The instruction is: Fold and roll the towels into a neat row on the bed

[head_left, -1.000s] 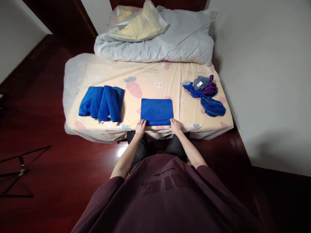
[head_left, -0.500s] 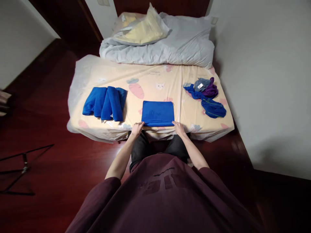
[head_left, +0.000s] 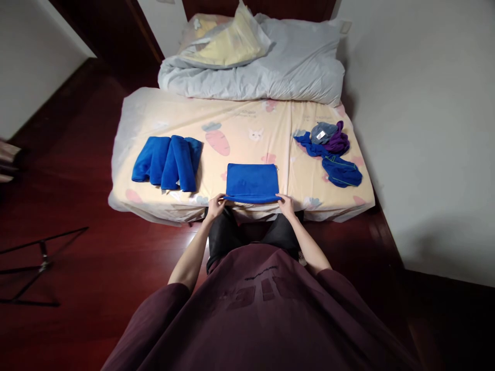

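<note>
A folded blue towel (head_left: 251, 181) lies flat near the front edge of the bed (head_left: 247, 123). My left hand (head_left: 215, 205) pinches its near left corner and my right hand (head_left: 286, 204) pinches its near right corner. The near edge of the towel is lifted slightly off the sheet between my two hands.
Several rolled blue towels (head_left: 167, 162) lie at the left of the bed. A heap of blue, grey and purple cloths (head_left: 329, 152) sits at the right. A grey duvet (head_left: 255, 67) is bunched at the far end. A wall stands at the right, and a black stand (head_left: 34, 263) on the floor at the left.
My hands slid from resting on the towel's near corners to gripping them, and the near edge has risen a little. The view shifted slightly.
</note>
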Demonstrator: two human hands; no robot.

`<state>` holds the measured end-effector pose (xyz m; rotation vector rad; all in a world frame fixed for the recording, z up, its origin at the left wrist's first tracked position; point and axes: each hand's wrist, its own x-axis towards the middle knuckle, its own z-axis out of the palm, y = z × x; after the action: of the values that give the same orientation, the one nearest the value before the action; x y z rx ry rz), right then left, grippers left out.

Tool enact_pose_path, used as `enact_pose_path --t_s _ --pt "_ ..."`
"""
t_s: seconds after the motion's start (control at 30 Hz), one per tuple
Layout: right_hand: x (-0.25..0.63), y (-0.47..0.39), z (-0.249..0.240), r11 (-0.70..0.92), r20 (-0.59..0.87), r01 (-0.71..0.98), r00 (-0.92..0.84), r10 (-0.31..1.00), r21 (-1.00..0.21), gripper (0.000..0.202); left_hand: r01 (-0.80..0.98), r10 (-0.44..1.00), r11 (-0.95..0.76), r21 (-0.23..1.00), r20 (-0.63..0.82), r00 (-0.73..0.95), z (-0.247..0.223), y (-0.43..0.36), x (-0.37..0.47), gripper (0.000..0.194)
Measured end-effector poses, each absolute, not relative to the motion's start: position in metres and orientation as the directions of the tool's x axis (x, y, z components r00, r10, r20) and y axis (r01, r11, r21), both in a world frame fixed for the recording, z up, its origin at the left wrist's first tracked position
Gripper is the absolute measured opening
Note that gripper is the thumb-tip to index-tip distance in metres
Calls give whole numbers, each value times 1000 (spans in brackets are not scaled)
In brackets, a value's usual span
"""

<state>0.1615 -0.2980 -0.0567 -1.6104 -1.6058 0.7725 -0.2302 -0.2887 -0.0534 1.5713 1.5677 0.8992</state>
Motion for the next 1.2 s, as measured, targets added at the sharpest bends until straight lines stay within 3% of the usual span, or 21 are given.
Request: enact_pose_path --t_s 0.1,0.3,0.43,0.9,1.2 --pt "159 -290 -61 17 65 501 78 995 -865 39 381 998 59 923 -51 -30 -60 -286 -225 28" --pt "162 -276 -77 -118 -14 394 258 966 -912 28 347 981 120 930 -56 -188 -73 -276 -225 28" --pt "165 -273 -84 -125 -19 375 273 962 -919 28 308 980 138 941 -84 -180 -79 -269 -229 32" --pt "165 -262 -83 -190 -59 487 272 961 -853 17 577 944 322 750 -208 -256 -81 -257 -228 29" --pt "160 -266 -69 -236 -73 614 279 958 -753 14 614 960 257 746 -125 -249 -77 -260 -218 23"
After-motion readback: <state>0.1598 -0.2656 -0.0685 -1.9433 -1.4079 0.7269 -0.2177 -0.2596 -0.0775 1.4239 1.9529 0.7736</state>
